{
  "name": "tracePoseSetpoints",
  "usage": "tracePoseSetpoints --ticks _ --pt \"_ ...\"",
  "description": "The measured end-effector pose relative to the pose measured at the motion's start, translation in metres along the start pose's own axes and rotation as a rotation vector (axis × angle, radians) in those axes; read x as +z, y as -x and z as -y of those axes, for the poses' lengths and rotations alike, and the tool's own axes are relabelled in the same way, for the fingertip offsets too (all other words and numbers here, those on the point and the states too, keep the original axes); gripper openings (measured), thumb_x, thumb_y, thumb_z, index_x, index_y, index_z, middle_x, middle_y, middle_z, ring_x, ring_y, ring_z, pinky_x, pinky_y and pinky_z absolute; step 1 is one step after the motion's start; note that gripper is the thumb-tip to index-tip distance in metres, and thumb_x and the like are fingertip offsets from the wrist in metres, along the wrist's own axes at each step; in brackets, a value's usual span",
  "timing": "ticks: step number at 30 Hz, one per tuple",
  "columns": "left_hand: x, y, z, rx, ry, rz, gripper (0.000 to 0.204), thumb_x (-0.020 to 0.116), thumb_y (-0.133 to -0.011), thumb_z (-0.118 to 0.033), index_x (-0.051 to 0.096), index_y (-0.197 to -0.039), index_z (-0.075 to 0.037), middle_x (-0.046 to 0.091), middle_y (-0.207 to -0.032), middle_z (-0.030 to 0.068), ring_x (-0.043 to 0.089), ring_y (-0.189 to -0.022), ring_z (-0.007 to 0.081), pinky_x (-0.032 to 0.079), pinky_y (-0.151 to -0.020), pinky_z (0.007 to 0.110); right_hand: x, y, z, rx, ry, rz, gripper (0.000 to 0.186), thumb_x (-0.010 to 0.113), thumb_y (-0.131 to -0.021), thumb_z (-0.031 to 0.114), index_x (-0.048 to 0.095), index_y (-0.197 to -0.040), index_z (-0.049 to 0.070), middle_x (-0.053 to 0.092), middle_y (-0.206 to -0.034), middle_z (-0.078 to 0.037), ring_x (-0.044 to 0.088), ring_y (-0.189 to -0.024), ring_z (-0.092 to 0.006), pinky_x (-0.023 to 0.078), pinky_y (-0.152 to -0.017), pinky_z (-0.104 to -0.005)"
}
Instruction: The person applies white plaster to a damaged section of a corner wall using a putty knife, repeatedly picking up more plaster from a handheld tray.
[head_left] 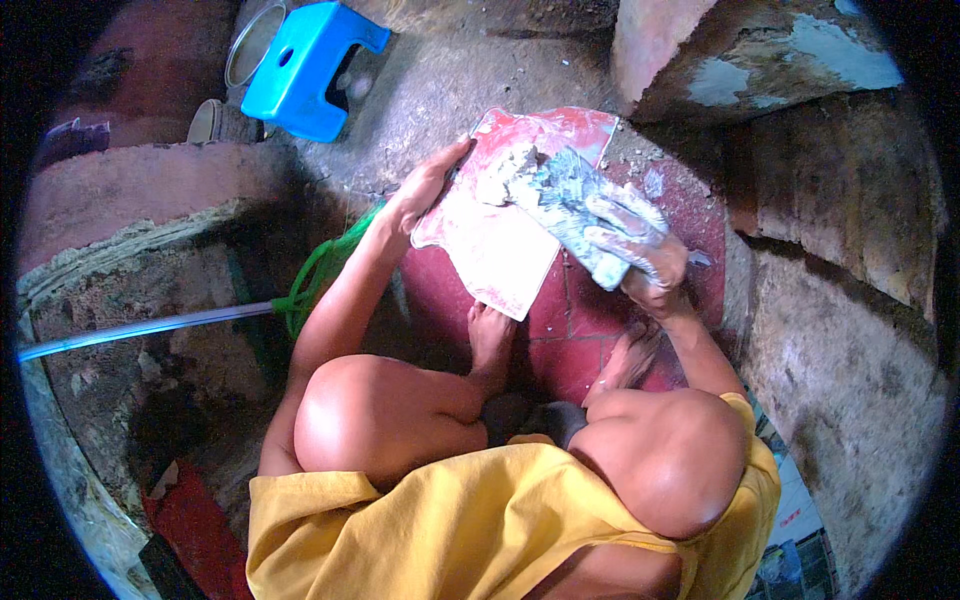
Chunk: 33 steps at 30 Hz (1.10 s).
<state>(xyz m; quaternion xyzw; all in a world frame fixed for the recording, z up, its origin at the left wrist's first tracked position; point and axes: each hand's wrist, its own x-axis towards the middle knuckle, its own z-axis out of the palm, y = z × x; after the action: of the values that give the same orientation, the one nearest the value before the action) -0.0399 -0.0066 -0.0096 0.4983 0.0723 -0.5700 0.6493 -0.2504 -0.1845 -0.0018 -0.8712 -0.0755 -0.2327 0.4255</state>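
Note:
My left hand [432, 185] grips the left edge of a flat board [515, 250], thumb side along the rim. The board is smeared red and pink at its far part and bare white at the near corner. My right hand [648, 250], its fingers coated in white paste, is closed on a pale-blue, paste-covered flat tool [570, 215]. Its exact kind is hidden by the coating and fingers. A lump of greyish-white paste [513, 175] sits at the tool's far end, over the board.
Beyond my left hand stands a blue plastic stool [305, 65] beside a round rim [255, 45]. A green-bristled broom [320, 265] with a pale handle lies at left. Rough masonry blocks [760, 55] edge the right. Red floor tiles [575, 350] and grit lie around my feet.

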Motion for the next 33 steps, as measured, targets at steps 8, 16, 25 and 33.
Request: tracePoseSetpoints --ticks 8,16,25,33 --pt "0.010 0.008 -0.007 0.073 0.185 0.071 0.038 0.043 -0.085 -0.029 0.046 -0.109 0.001 0.056 -0.099 0.0152 0.059 -0.081 0.0212 0.050 -0.071 0.034 -0.016 0.016 -0.010 -0.085 0.070 0.059 0.047 0.052 -0.060 0.006 0.056 -0.106 0.015 0.047 -0.117 -0.010 0.041 -0.110 -0.0312 0.027 -0.096 -0.0453" --pt "-0.007 0.008 -0.027 0.229 0.029 -0.064 0.039 0.045 -0.084 -0.030 0.046 -0.109 0.000 0.057 -0.096 0.0132 0.059 -0.077 0.0194 0.049 -0.069 0.031 -0.023 0.047 -0.013 -0.026 0.068 -0.043 0.031 0.051 -0.070 0.003 0.055 -0.100 0.004 0.055 -0.101 -0.014 0.051 -0.098 -0.0316 0.038 -0.086 -0.0408" --pt "-0.024 0.008 -0.027 0.191 -0.891 -0.145 0.045 0.035 -0.087 -0.036 0.049 -0.109 0.000 0.051 -0.108 0.0070 0.046 -0.096 0.0145 0.031 -0.088 0.024 -0.023 0.030 -0.042 0.657 -0.273 -0.432 0.038 0.053 -0.076 0.006 0.040 -0.110 -0.005 0.048 -0.107 -0.014 0.046 -0.099 -0.0193 0.034 -0.087 -0.0280" --pt "-0.019 0.002 -0.016 0.046 -0.978 -0.027 0.049 0.036 -0.086 -0.040 0.048 -0.112 -0.001 0.049 -0.113 0.0091 0.043 -0.104 0.0161 0.029 -0.091 0.026 -0.018 0.020 -0.041 0.789 -0.333 -0.329 0.033 0.053 -0.076 0.007 0.045 -0.106 -0.005 0.054 -0.100 -0.011 0.050 -0.092 -0.0166 0.039 -0.081 -0.0282"
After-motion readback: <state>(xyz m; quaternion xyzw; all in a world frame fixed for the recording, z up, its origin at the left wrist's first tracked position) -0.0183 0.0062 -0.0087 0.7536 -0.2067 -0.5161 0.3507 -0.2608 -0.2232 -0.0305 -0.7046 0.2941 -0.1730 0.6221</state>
